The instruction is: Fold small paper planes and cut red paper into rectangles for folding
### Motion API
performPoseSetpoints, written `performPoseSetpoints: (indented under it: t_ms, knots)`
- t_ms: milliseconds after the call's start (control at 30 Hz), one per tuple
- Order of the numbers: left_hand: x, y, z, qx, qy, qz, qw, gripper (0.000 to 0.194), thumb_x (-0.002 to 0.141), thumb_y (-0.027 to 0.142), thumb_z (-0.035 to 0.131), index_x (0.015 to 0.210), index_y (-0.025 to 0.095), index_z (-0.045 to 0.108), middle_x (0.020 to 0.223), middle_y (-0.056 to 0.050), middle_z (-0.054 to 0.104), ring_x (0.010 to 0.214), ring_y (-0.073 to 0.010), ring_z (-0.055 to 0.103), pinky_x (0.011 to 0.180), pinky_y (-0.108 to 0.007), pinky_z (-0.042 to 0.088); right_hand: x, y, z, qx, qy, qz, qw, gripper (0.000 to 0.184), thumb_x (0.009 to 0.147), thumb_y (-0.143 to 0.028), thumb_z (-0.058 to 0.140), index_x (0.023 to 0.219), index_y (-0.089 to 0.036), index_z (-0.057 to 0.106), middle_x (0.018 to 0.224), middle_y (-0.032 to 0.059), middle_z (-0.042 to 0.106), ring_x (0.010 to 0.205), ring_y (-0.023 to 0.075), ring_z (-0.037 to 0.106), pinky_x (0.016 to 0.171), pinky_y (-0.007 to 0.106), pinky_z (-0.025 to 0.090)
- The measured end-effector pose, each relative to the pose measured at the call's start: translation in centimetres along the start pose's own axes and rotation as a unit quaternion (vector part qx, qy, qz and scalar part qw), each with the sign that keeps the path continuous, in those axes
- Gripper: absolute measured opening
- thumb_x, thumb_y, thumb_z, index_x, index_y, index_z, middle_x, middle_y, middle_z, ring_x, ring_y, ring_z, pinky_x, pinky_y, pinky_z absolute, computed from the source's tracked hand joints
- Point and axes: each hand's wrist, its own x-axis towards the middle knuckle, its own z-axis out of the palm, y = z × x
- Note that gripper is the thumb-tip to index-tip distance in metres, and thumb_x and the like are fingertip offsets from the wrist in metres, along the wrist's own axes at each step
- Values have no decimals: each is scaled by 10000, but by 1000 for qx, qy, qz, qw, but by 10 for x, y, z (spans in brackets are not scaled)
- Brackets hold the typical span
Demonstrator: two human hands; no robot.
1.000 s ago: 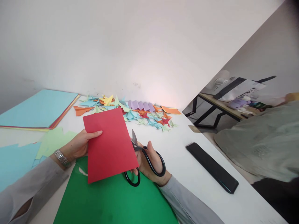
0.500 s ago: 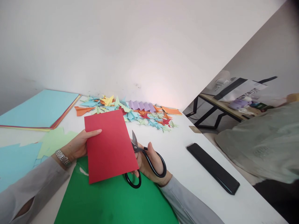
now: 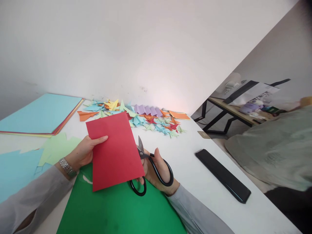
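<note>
My left hand (image 3: 85, 151) grips a sheet of red paper (image 3: 114, 152) by its left edge, thumb on the front and the other fingers behind. In my right hand (image 3: 156, 170) is a pair of scissors (image 3: 141, 154) with black loop handles, its blades parted at the paper's right edge. One blade shows beside the sheet; the other is hidden behind it. Some of my right fingers are also covered by the red paper. Below both hands lies a green sheet (image 3: 122, 211) on the white table.
A stack of coloured paper (image 3: 41, 113) lies back left, with green scraps (image 3: 57, 146) and blue paper (image 3: 17, 169) before it. Folded paper pieces (image 3: 146, 120) are heaped along the wall. A long black case (image 3: 223, 175) rests right. A person (image 3: 275, 146) is beyond the table.
The red paper and my left hand shift only very slightly. The scissors stay parted at the paper's right edge throughout.
</note>
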Motion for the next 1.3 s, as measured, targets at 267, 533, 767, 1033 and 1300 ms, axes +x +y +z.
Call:
performPoseSetpoints:
  t_ms: [267,533,767,1033,1300]
  knots:
    - [0,-2,1,-11,11,24,1000,352,688,176,790,1025,164,692,1008,-103,749,829,-270,728,694,-361,631,2,2,-1,60,-2,-24,998,575,832,-758,352,805,-217,544,536,-37,586,432,143,562,461,251,422]
    - [1,-1,1,-24,10,17,1000,330,702,158,772,1022,142,692,985,-117,750,794,-267,729,675,-358,630,1,0,0,43,17,-29,998,617,832,-774,307,838,-206,548,524,-36,579,415,131,540,464,256,418]
    - [0,0,0,-3,-2,-3,1000,337,683,165,785,1005,138,691,953,-129,752,766,-279,729,657,-374,629,0,0,-2,23,-10,17,1000,706,807,-798,318,1061,-188,566,575,-26,610,420,126,538,428,239,392]
    - [-2,-1,0,5,-10,-5,1000,325,697,173,780,1010,157,696,968,-111,753,787,-268,729,682,-364,627,0,0,0,51,9,11,999,644,801,-772,403,1027,-197,584,644,-13,637,449,118,559,434,230,411]
    - [-1,0,1,-7,4,0,1000,284,717,146,751,995,138,696,915,-118,756,734,-261,727,640,-359,626,1,-4,0,42,28,-5,999,692,825,-775,326,1085,-191,591,621,-12,626,433,124,549,404,231,395]
